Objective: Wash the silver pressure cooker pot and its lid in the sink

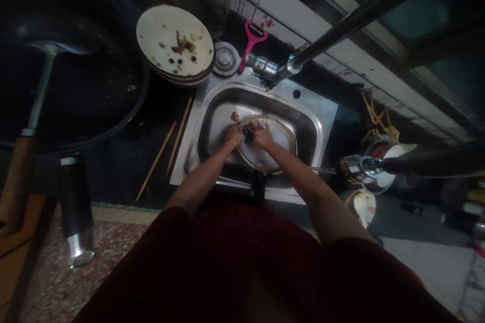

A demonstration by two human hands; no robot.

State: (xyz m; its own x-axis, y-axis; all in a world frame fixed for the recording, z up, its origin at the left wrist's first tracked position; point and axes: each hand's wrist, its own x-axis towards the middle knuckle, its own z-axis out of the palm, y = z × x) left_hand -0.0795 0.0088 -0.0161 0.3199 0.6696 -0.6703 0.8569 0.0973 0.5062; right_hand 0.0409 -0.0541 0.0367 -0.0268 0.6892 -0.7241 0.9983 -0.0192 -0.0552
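Note:
A round, pale, lid-like or plate-like thing with a brownish rim [278,149] lies tilted in the steel sink [212,136]. My left hand [234,135] grips its left edge, with a yellow band round the wrist. Across the upper left of its face, my right hand [262,135] presses with fingers bent. Something small and dark shows under those fingers, too blurred to name. A small brownish lump [235,116] sits in the sink just above my left hand.
Left of the sink are stacked plates with food scraps [182,45], two chopsticks [156,161] and a large dark wok [76,96] with a spatula [43,86]. A pink peeler [250,43] lies by the faucet [265,68]. Bowls [364,207] stand right.

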